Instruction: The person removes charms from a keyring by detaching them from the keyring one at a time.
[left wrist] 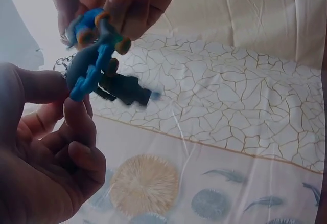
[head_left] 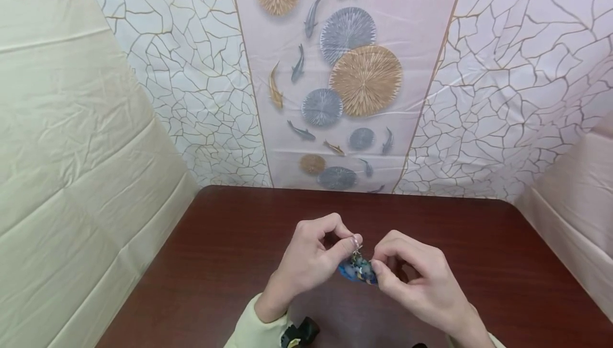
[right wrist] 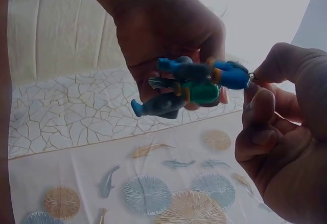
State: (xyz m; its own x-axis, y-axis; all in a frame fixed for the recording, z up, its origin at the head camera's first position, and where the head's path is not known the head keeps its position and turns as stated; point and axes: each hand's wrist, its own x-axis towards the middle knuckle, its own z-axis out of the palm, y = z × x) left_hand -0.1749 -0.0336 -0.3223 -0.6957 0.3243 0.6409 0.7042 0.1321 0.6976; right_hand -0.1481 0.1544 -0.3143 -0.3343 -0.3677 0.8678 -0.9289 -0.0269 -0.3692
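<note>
- Left hand (head_left: 311, 255): fingers curled, thumb and forefinger pinching the small metal clasp (head_left: 356, 249) at the top of the charm (head_left: 358, 270).
- Right hand (head_left: 416, 279): fingers curled, thumb and forefinger pinching the charm's right edge; the other fingers hold nothing that shows.
- Charm: a small blue figure with green and orange parts, held in the air between both hands, above the near middle of the table (head_left: 230, 263). It touches no surface.
- Risk, slip: both grips are fingertip pinches on small parts. In my judgement a twist or pull could free the charm, and it would drop to the table.
- Risk, strain: opposed pulling may bend the clasp or its chain.
- Risk, sight: the clasp is largely hidden by the fingers, so misalignment could pass unnoticed.
- Wrist views confirm the hold; clasp state cannot be told.
</note>
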